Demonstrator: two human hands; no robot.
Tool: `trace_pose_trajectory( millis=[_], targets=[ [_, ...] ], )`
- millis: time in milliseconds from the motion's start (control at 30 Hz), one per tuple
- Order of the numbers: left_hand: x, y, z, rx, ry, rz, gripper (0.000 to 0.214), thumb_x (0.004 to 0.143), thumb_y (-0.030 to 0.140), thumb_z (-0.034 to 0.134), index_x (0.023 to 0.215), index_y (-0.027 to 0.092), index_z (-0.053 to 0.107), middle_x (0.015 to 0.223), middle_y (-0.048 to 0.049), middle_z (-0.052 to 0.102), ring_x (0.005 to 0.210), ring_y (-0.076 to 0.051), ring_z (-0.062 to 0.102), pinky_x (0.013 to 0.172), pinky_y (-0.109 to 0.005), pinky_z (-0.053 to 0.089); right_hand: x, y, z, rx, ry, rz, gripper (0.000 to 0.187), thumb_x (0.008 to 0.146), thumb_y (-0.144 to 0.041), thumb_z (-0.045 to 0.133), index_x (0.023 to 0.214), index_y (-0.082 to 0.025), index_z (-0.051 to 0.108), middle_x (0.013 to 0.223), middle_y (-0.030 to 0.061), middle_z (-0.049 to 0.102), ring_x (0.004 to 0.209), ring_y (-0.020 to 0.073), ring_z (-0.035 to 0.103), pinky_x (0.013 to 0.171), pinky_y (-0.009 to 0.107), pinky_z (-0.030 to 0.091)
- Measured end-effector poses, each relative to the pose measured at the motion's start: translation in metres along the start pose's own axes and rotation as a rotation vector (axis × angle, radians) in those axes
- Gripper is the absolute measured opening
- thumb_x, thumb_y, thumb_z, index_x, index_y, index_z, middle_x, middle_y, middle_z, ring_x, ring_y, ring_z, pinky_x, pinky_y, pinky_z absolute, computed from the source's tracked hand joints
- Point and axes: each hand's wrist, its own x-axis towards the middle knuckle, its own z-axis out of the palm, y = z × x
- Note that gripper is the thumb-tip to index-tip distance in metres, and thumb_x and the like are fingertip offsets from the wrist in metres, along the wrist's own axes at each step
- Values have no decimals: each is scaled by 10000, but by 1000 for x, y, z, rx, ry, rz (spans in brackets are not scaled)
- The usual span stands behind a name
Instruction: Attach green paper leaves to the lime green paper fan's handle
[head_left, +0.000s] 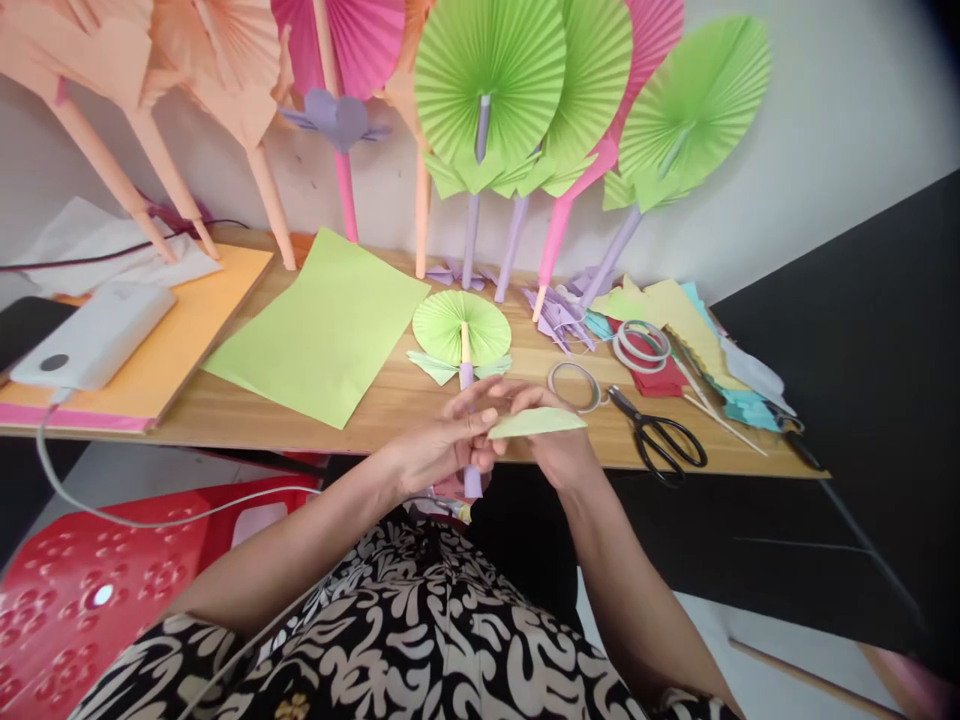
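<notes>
A small piece of pale green paper (541,422), seemingly folded, is held between my two hands over the table's front edge. My left hand (446,440) pinches its left end, the thumb lying along the top. Behind and under the paper, my right hand (559,450) curls its fingers around it; part of that grip is hidden. A small green pleated paper fan (442,325) lies on the table just beyond my hands. Its purple handle (472,482) runs beneath my left hand and sticks out over the edge. Light green leaf-like paper pieces (435,368) flank the fan's base.
A green paper sheet (322,330) lies left, near orange paper (214,300) and a white power bank (97,335) with a cable. Black scissors (664,440), tape rolls (576,385) and paper scraps (667,310) lie right. Large paper fans (491,80) lean against the wall.
</notes>
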Motion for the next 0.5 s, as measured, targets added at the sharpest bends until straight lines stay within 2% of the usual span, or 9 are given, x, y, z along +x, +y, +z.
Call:
trace_pose_trajectory(
  millis=[67,133,200,267,333,400,500],
  targets=[
    [-9,-2,-10,213,33,53,754,913,464,705,1549,228,378,747,-23,695,577,-118,625,569,-239,487,4,2,-10,10,92,34,411,747,-636,782,783,-252,639,948,54,746,945,259,709,845,461,588],
    [-15,-2,-21,518,139,213,552,953,435,638,1448,212,536,786,-45,724,650,-143,662,631,-269,522,11,3,-25,-23,209,51,418,702,-621,815,791,-251,643,800,9,697,766,209,671,750,405,578],
    [-17,0,-30,855,252,406,315,947,357,633,1212,209,716,883,-73,760,783,-181,699,737,-315,547,22,5,-39,-107,276,80,370,707,-558,826,829,-245,672,761,-19,662,697,166,618,692,344,547],
    [-14,4,-37,1126,293,561,202,938,289,622,1040,207,775,961,-94,775,884,-215,705,810,-352,541,36,6,-48,-199,265,118,297,752,-490,799,865,-235,697,744,-34,643,656,133,575,639,295,511],
    [-9,10,-43,1287,274,646,199,941,254,599,991,202,785,962,-102,775,896,-226,700,817,-364,532,52,8,-48,-229,213,131,271,779,-453,765,915,-224,716,752,-33,647,645,121,563,612,278,497],
    [-2,19,-47,1347,300,687,204,943,250,589,979,203,784,944,-97,772,885,-221,691,800,-353,521,68,9,-42,-221,129,141,336,774,-426,761,1040,-227,716,725,-44,635,632,120,556,585,269,485],
    [11,40,-53,1280,472,661,233,927,288,617,1087,193,757,910,-75,753,801,-188,660,709,-305,485,89,11,-31,-228,11,184,494,757,-375,777,1215,-234,655,647,-79,590,575,116,524,545,261,449]
  ],
)
